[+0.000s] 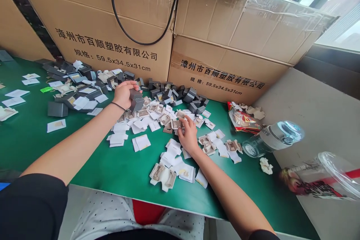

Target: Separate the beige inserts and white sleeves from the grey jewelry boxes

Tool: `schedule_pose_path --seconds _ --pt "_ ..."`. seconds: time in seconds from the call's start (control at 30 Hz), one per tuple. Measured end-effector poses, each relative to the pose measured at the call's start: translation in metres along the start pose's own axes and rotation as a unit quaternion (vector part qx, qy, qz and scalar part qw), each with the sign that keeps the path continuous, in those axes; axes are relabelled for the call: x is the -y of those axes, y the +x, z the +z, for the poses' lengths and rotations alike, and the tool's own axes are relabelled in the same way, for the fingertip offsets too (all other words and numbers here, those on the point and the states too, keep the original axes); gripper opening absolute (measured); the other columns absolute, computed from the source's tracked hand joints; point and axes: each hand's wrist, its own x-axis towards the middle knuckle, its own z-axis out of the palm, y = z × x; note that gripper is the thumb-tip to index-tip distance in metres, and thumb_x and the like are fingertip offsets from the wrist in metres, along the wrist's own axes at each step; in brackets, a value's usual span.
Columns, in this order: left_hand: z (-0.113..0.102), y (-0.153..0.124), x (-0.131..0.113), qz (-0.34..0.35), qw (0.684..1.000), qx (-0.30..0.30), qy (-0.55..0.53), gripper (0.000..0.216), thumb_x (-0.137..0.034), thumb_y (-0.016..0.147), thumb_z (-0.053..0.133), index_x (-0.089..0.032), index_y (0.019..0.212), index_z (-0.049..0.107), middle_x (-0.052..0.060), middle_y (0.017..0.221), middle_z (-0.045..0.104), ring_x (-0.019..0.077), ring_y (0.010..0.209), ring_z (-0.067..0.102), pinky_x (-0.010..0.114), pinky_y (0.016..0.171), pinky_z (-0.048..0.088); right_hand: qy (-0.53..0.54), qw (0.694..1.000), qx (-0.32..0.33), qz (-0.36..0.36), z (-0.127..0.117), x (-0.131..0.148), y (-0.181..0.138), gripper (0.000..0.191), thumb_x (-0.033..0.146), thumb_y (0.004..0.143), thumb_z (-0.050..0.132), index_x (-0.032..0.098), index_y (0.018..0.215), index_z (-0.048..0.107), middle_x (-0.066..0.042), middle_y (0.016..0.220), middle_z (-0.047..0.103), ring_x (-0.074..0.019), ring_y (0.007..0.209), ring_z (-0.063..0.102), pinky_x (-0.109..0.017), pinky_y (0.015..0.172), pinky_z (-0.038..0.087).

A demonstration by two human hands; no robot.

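Note:
My left hand (124, 95) is closed around a small dark grey box (137, 104), held over the left side of the pile. My right hand (188, 134) has its thumb and fingers bent around a brownish folded cardboard insert (176, 124) in the middle of the pile; its far fingertips are partly hidden. White folded cards (140, 125) and more inserts lie heaped between the two hands. Closer to me, an opened-out insert (163, 177) rests beside several white cards (187, 171).
Large cardboard cartons (146, 58) wall off the back of the green table (112, 170). Dark grey boxes (194, 99) are piled along them. On the right stand a clear bottle (271, 138) and a plastic cup (323, 176), near a red snack bag (242, 120) and crumpled tissue (266, 165).

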Motion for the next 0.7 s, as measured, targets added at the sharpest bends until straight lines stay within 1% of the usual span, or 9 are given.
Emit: schedule_pose_path --seconds 0.1,0.13,0.2,0.27,0.33,0.43,0.53,0.6,0.7 --pt "0.012 -0.025 -0.004 -0.064 0.995 0.026 -0.065 0.015 -0.003 0.065 0.044 -0.015 0.071 0.050 -0.002 0.057 0.050 0.0082 0.053 0.052 0.040 0.077 0.055 0.002 0.998 -0.054 -0.016 -0.005 0.004 0.000 0.040 0.017 0.079 0.039 0.021 0.117 0.052 -0.011 0.134 0.040 -0.0274 0.122 0.038 -0.048 0.095 0.037" --pt "0.016 -0.036 -0.005 -0.087 0.992 0.049 -0.082 0.015 -0.003 0.067 0.044 -0.015 0.072 0.050 -0.002 0.059 0.052 0.0081 0.054 0.052 0.042 0.079 0.054 0.008 0.997 -0.079 -0.026 -0.008 0.007 0.000 0.039 0.016 0.080 0.038 0.022 0.115 0.053 -0.010 0.133 0.042 -0.0263 0.121 0.039 -0.048 0.095 0.036" --pt "0.025 -0.059 -0.003 -0.104 0.981 0.131 -0.094 0.013 -0.006 0.070 0.046 -0.016 0.077 0.050 -0.001 0.062 0.053 0.0090 0.059 0.054 0.044 0.082 0.053 0.029 0.992 -0.114 -0.055 -0.014 0.013 -0.001 0.035 0.016 0.082 0.035 0.022 0.109 0.056 -0.009 0.126 0.049 -0.0241 0.118 0.044 -0.046 0.095 0.037" --pt "0.033 -0.080 0.002 -0.090 0.973 0.202 -0.067 0.007 -0.013 0.075 0.048 -0.017 0.080 0.050 0.000 0.068 0.055 0.0113 0.066 0.057 0.047 0.086 0.051 0.053 0.989 -0.097 -0.097 -0.019 0.019 -0.002 0.032 0.020 0.085 0.033 0.022 0.106 0.057 -0.008 0.117 0.056 -0.0228 0.112 0.049 -0.044 0.093 0.039" --pt "0.040 -0.098 0.010 -0.074 0.969 0.235 -0.030 0.004 -0.020 0.079 0.046 -0.018 0.081 0.048 0.002 0.075 0.058 0.0141 0.074 0.059 0.048 0.088 0.049 0.071 0.986 -0.044 -0.143 -0.021 0.023 -0.004 0.030 0.028 0.088 0.035 0.021 0.108 0.057 -0.008 0.111 0.060 -0.0222 0.108 0.051 -0.041 0.090 0.041" --pt "0.046 -0.113 0.027 -0.092 0.963 0.249 -0.043 0.008 -0.025 0.081 0.045 -0.020 0.087 0.048 0.004 0.086 0.062 0.0173 0.086 0.060 0.049 0.091 0.047 0.070 0.980 0.016 -0.183 -0.019 0.024 -0.005 0.031 0.038 0.088 0.042 0.020 0.108 0.057 -0.008 0.100 0.063 -0.0214 0.096 0.055 -0.038 0.084 0.042" --pt "0.046 -0.117 0.038 -0.117 0.956 0.256 -0.078 0.012 -0.027 0.083 0.045 -0.020 0.093 0.048 0.007 0.102 0.063 0.0198 0.101 0.059 0.046 0.093 0.046 0.058 0.977 0.050 -0.198 -0.015 0.021 -0.006 0.030 0.040 0.089 0.042 0.019 0.104 0.057 -0.006 0.084 0.062 -0.0191 0.080 0.055 -0.034 0.075 0.042" --pt "0.044 -0.117 0.041 -0.117 0.956 0.253 -0.085 0.017 -0.030 0.085 0.046 -0.019 0.097 0.048 0.009 0.111 0.061 0.0208 0.108 0.056 0.043 0.094 0.045 0.047 0.975 0.041 -0.215 -0.014 0.021 -0.007 0.028 0.040 0.089 0.042 0.018 0.101 0.057 -0.005 0.078 0.061 -0.0184 0.075 0.054 -0.033 0.071 0.041" --pt "0.037 -0.117 0.043 -0.074 0.968 0.239 -0.035 0.029 -0.041 0.086 0.047 -0.019 0.104 0.048 0.010 0.118 0.057 0.0222 0.113 0.053 0.037 0.089 0.047 -0.014 0.973 -0.033 -0.226 -0.016 0.021 -0.007 0.024 0.036 0.089 0.045 0.016 0.099 0.056 -0.007 0.080 0.061 -0.0188 0.077 0.053 -0.033 0.071 0.038"
